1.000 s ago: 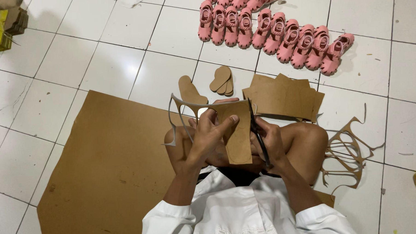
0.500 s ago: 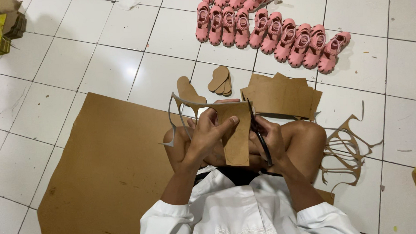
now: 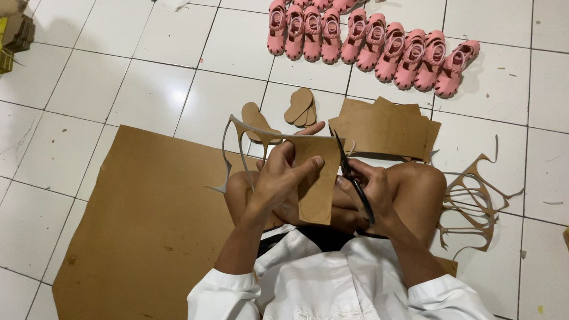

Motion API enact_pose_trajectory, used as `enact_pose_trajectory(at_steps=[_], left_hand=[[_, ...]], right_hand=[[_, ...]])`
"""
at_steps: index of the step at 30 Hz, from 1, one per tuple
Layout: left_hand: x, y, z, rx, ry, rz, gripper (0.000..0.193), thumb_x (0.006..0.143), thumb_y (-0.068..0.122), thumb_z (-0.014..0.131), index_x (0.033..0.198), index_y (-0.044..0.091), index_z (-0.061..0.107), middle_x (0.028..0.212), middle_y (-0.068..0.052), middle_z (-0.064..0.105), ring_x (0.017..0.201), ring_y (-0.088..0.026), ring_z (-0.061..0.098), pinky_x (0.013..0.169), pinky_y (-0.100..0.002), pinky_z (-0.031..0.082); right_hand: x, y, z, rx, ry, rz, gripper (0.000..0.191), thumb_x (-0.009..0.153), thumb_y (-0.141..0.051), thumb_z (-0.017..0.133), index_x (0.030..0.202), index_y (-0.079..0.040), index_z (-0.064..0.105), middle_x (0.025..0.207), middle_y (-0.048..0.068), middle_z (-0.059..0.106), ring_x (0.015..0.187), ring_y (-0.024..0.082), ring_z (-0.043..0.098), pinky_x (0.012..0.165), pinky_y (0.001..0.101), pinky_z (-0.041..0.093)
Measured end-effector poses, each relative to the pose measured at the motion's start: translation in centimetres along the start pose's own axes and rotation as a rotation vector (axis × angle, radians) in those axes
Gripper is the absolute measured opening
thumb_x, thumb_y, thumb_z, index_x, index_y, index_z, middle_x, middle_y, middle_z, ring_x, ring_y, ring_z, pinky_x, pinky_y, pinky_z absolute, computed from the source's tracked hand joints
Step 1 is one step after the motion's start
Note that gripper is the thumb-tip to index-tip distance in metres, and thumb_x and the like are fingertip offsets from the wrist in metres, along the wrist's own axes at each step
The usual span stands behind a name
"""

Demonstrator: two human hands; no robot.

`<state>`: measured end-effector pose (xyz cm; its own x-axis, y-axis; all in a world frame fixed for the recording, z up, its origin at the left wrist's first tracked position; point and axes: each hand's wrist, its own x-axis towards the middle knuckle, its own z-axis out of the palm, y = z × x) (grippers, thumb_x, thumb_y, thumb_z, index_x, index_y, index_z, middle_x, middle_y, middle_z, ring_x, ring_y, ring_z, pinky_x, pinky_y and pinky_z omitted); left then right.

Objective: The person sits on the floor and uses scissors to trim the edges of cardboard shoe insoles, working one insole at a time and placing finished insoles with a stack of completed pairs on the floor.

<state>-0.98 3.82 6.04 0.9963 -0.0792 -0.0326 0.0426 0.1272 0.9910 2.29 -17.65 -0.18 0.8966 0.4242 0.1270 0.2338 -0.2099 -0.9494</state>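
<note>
a: cardboard piece (image 3: 317, 181) sits upright in the left hand (image 3: 284, 179), right over the crossed legs. fingers wrapped round its left edge, thumb pressed on the brown face.

b: why so close to the body?

a: likely to steady it, as i read it. the right hand (image 3: 375, 191) is closed through the handles of the black scissors (image 3: 353, 175), blades pointing up and away along the piece's right edge. i can't tell how far the blades are parted.

b: and that thin strip looping off to the left?

a: an offcut strip (image 3: 243, 142), arching from the top of the piece and hanging past the left hand. it looks like waste left attached to the piece.

b: anything else in the head view?

a: a large cardboard sheet (image 3: 142, 234) lies flat on the tiled floor (image 3: 105, 90) under the person's left side. a stack of cut cardboard (image 3: 384, 128) rests just past the knees, with a few sole-shaped cutouts (image 3: 298, 108) beside it. more skeletal scraps (image 3: 472, 201) lie by the right knee. pink sandals (image 3: 368, 34) are lined up in rows farther off, well apart from the cutting.
</note>
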Motion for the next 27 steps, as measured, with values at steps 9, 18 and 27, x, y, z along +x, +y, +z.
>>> enact_pose_trajectory(at_steps=[9,18,27], left_hand=[[0.6,-0.2,-1.0,0.003,-0.080,-0.004,0.072,0.094,0.009,0.072,0.159,0.008,0.041,0.113,-0.004,0.068,0.100,-0.009,0.063,0.089,-0.027,0.054],[2.2,-7.6,-1.3,-0.233,0.369,-0.073,0.072,0.095,0.028,0.071,0.155,0.000,0.043,0.124,-0.011,0.069,0.114,-0.017,0.065,0.100,-0.033,0.052],[3.2,-11.0,4.7,-0.372,0.509,0.184,0.064,0.098,0.024,0.063,0.153,0.005,0.036,0.133,-0.007,0.061,0.122,-0.016,0.059,0.105,-0.031,0.048]], right_hand=[[-0.3,0.4,-0.1,0.038,0.002,0.058,0.027,0.088,-0.014,0.073,0.108,0.003,0.071,0.071,-0.002,0.064,0.062,0.003,0.051,0.052,0.0218,0.040],[0.6,2.0,1.7,0.040,0.079,0.147,0.028,0.095,-0.025,0.070,0.105,0.000,0.074,0.052,-0.004,0.051,0.047,0.003,0.046,0.044,0.0240,0.035],[2.2,1.7,4.4,0.249,0.201,0.162,0.038,0.101,-0.036,0.065,0.098,0.002,0.071,0.056,-0.003,0.053,0.047,0.004,0.047,0.042,0.0254,0.036]])
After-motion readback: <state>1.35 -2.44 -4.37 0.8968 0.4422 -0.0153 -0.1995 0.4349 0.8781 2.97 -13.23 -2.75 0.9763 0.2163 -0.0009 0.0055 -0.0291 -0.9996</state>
